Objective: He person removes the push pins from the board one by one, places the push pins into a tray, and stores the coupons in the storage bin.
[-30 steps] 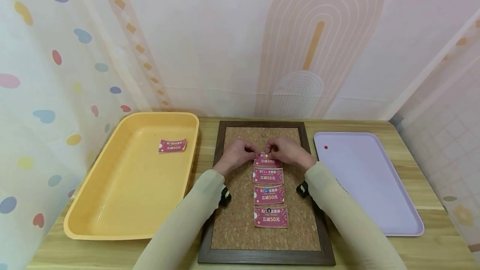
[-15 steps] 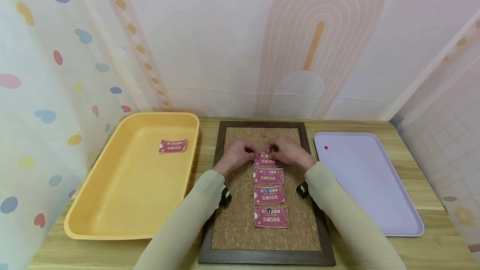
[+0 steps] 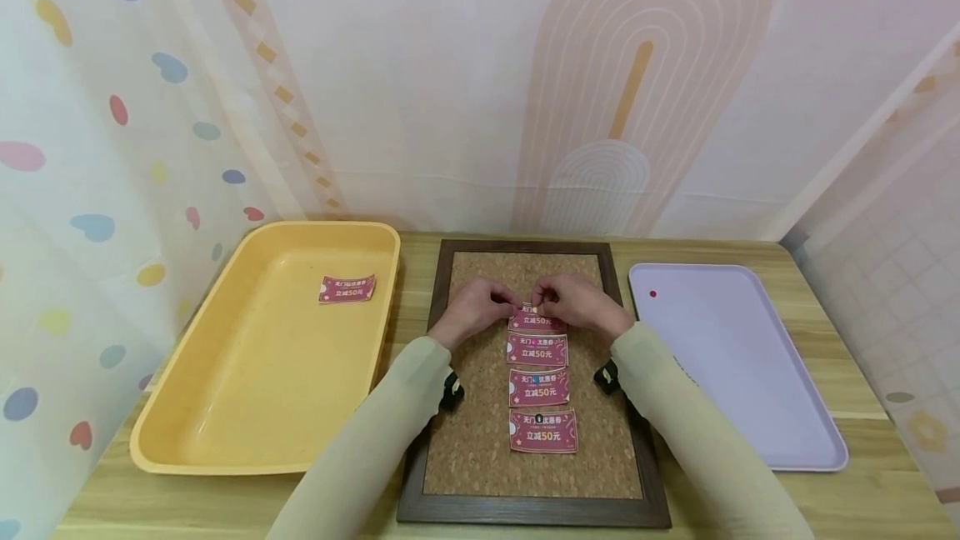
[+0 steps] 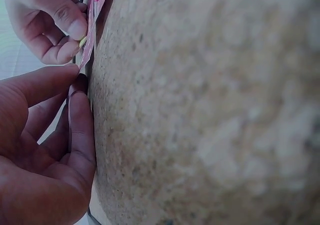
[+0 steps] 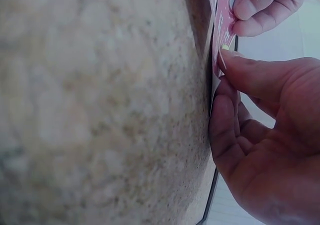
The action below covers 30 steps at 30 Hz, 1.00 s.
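Note:
On the framed cork board (image 3: 465, 440), a red coupon (image 3: 537, 323) lies at the head of a column of similar coupons. My left hand (image 3: 478, 307) pinches its left edge between thumb and fingertips. My right hand (image 3: 579, 303) comes from the other side, thumb and finger pinching a small yellow push pin (image 4: 82, 42) at the coupon's upper part. Below are three more coupons: one with a pink pin (image 3: 533, 342), one with a blue pin (image 3: 536, 379) and the lowest coupon (image 3: 543, 437) with a black pin (image 3: 538, 419).
To the left stands a deep yellow tray (image 3: 225, 471) with one loose coupon (image 3: 347, 289) inside. A shallow lilac tray (image 3: 750, 373) lies on the right, a small red pin (image 3: 652, 294) near its far left corner. A patterned curtain (image 3: 435, 107) hangs behind the wooden table.

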Available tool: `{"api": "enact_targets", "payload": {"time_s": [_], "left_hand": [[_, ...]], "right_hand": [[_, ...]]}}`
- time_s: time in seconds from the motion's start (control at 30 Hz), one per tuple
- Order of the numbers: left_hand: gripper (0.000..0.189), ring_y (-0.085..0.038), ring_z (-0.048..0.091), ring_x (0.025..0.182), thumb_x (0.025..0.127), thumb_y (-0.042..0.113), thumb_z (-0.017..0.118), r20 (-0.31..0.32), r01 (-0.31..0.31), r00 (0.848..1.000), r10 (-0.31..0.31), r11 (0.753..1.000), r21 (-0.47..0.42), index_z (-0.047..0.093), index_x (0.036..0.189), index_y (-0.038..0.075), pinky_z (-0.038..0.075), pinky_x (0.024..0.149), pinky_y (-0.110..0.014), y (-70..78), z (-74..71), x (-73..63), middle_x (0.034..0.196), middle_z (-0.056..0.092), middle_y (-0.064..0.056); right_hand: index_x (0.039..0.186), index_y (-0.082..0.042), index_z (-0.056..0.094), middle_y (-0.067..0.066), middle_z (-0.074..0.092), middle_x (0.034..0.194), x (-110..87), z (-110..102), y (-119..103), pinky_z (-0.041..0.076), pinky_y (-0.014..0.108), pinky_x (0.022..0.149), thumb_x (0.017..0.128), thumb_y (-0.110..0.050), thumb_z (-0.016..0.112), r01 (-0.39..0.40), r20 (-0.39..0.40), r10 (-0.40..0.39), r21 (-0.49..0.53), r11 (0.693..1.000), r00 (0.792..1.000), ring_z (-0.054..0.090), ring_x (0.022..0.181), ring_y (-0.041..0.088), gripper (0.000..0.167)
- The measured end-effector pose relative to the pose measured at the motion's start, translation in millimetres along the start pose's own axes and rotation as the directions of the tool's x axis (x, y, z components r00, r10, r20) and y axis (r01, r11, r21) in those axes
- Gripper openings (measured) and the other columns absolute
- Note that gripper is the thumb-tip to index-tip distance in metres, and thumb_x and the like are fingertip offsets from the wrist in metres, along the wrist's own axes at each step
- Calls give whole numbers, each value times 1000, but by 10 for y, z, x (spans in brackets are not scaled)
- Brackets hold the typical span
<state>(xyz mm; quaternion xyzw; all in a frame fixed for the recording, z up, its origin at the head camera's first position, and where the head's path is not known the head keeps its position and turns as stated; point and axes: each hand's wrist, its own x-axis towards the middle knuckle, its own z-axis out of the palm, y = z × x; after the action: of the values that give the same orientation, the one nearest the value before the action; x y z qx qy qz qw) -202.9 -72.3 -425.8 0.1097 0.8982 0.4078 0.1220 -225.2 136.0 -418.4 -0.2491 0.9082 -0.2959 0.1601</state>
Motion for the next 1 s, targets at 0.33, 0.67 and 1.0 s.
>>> {"api": "enact_targets", "payload": {"time_s": [0.33,0.67,1.0], "left_hand": [[12,-21,66,103,95,12,72,-14,-1,1000,1,1000,10,83,101,13,50,94,-40,-21,18,4,105,77,-2],[14,-20,66,102,96,11,70,-6,-6,1000,6,1000,9,83,103,12,51,93,-40,-19,19,-3,106,77,-2],[13,-20,67,101,96,12,71,-12,19,1000,-19,1000,-15,83,102,12,52,90,-39,-8,27,-11,104,77,-2]], "right_hand": [[101,-5,70,2,62,81,-14,11,10,43,28,62,97,-4,69,18,2,-18,12,1000,1000,53,68,14,4],[98,-2,68,3,61,82,-22,1,-2,42,28,65,98,-6,69,11,14,-11,20,1000,1000,52,70,14,4],[93,-7,66,3,60,79,-29,-8,-12,42,29,63,98,-4,66,12,27,-13,57,998,1000,51,66,13,6]]}}
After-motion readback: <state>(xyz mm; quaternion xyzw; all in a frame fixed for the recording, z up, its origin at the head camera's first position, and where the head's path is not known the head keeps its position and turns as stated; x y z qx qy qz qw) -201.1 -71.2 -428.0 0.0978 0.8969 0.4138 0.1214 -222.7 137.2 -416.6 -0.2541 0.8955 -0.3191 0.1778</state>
